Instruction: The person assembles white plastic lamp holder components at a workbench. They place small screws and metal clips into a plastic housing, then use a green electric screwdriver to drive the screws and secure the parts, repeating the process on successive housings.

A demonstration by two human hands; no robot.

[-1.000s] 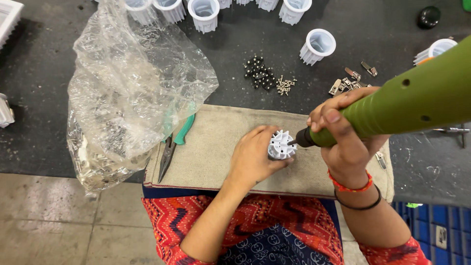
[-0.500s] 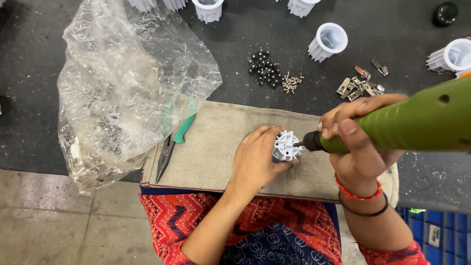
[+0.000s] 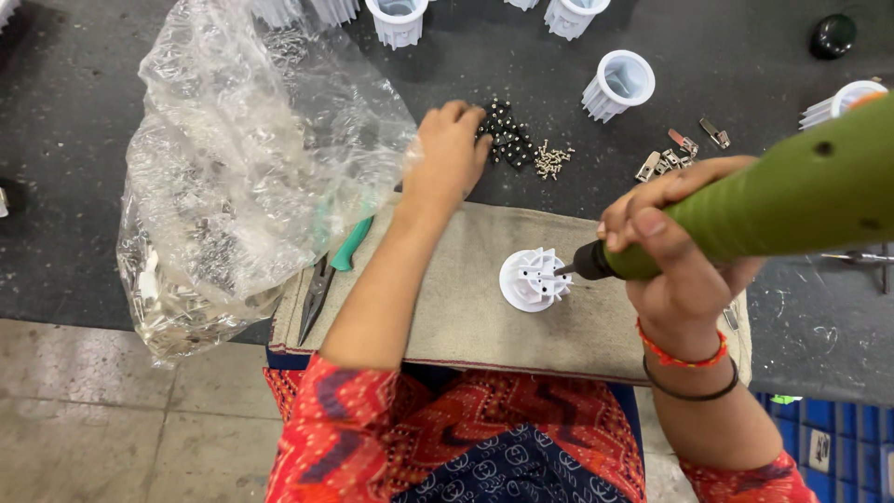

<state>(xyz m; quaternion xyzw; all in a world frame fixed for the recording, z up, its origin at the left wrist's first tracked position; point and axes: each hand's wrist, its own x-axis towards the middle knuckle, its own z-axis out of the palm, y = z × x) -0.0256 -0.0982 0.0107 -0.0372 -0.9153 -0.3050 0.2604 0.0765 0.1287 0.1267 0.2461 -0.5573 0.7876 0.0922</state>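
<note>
The far end of the green power screwdriver (image 3: 773,200) is running off the right edge of the view, so its full length cannot be seen. The right hand (image 3: 675,247) is wrapping around its front end, fingers (image 3: 652,224) clamped on the green body, and the dark tip is touching the right side of the white finned plastic part (image 3: 533,278). That part is lying flat on the beige cloth pad (image 3: 466,317), just left of the right hand's fingers and well apart from the left hand.

The left hand (image 3: 449,154) is reaching forward over the pad onto the dark table (image 3: 93,140), its fingers curled down and together over the pile of small black pieces (image 3: 507,140). The fingertips are covering part of the pile, so whether they are gripping a piece cannot be told. Just right of that pile a small heap of tiny screws (image 3: 551,160) is lying, and further right a few metal clips (image 3: 670,158) are scattered.

A crumpled clear plastic bag (image 3: 242,168) is sitting at the left, its contents hard to make out through the wrinkles, and it is hiding part of the green-handled pliers (image 3: 333,270) lying on the pad's left edge. Several white finned cups (image 3: 617,84) are standing along the top, some cut off by the frame.
</note>
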